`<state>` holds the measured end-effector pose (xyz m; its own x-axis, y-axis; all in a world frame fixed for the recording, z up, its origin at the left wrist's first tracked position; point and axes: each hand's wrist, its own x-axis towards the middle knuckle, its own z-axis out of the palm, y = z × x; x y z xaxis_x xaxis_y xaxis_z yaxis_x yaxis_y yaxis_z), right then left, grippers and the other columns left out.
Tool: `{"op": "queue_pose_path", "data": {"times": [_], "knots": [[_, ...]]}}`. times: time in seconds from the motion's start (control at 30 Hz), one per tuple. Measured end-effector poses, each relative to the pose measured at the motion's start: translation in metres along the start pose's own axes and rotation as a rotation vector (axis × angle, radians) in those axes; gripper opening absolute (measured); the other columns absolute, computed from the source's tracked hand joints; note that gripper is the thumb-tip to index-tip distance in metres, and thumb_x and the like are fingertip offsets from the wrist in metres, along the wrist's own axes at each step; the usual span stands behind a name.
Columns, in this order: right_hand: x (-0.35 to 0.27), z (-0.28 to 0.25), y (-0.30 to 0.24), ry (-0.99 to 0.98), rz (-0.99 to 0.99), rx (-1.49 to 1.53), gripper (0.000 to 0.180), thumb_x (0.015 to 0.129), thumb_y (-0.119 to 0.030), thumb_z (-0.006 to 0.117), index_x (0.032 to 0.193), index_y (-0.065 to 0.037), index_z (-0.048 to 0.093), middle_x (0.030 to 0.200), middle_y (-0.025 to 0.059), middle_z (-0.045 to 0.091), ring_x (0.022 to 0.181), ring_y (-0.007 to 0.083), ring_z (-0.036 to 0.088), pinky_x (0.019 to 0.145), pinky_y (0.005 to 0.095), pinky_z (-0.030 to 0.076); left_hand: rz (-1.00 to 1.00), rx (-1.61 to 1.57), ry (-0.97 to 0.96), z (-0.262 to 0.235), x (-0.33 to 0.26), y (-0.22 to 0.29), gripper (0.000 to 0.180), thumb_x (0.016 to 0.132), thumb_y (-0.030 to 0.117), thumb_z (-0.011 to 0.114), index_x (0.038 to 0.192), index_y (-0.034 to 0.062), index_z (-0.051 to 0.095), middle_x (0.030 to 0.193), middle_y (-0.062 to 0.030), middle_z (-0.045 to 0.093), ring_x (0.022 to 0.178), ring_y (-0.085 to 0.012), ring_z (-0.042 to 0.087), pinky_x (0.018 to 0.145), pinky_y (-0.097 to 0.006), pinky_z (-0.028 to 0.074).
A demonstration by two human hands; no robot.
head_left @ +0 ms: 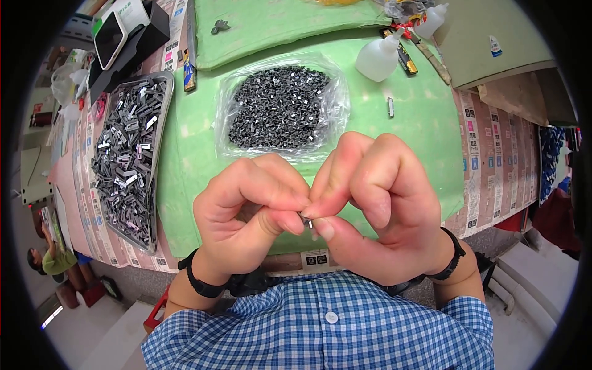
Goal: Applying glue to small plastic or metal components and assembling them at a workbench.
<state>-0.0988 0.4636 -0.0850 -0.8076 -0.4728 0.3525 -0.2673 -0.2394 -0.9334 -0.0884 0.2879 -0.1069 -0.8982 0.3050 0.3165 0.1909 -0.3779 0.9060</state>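
Between the fingertips of both hands sits a small dark piece with a shiny metal tip [309, 223], mostly covered by the fingers. My left hand [250, 213] pinches it from the left with thumb and forefinger. From the right, my right hand [385, 203] pinches it too, its other fingers curled. Just beyond the hands, a clear plastic bag [336, 105] lies spread out with a heap of tiny black and silver parts [277, 105] on it. To the left, a metal tray [161, 123] is filled with longer dark and silver clip-like parts [126, 166].
A green cloth [419, 160] covers the table. On it are a white squeeze bottle [377, 60], a small metal piece [390, 108] and a yellow-black cutter [407, 60]. Another cutter [189, 74] lies near the tray. A phone-like device [111, 40] stands far left. A person [58, 256] is in the background.
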Motion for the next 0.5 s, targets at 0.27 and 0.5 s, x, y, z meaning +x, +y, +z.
{"op": "queue_pose_path", "data": {"times": [0.27,0.5], "knots": [[0.0018,-0.0013,0.0023,-0.022,-0.023,0.056,0.037,0.073,0.016,0.054,0.083,-0.010,0.030,0.086,0.0110,0.048,0.077,0.0165,0.055,0.070,0.0270,0.046,0.083,0.109,-0.005,-0.0013,0.0020,-0.0002,0.015,0.077,0.003,0.067,0.085,0.0005,0.054,0.079,-0.0119,0.059,0.068,-0.0140,0.053,0.060,-0.024,0.043],[0.0025,-0.0021,-0.0019,0.002,-0.022,0.097,0.042,0.072,0.019,0.054,0.086,-0.010,0.028,0.089,0.0145,0.049,0.084,0.0200,0.058,0.076,0.0303,0.049,0.135,0.112,0.020,0.0015,0.0029,-0.0026,0.018,0.078,0.007,0.067,0.089,0.0011,0.054,0.080,-0.0119,0.059,0.069,-0.0151,0.054,0.060,-0.025,0.043]]}}
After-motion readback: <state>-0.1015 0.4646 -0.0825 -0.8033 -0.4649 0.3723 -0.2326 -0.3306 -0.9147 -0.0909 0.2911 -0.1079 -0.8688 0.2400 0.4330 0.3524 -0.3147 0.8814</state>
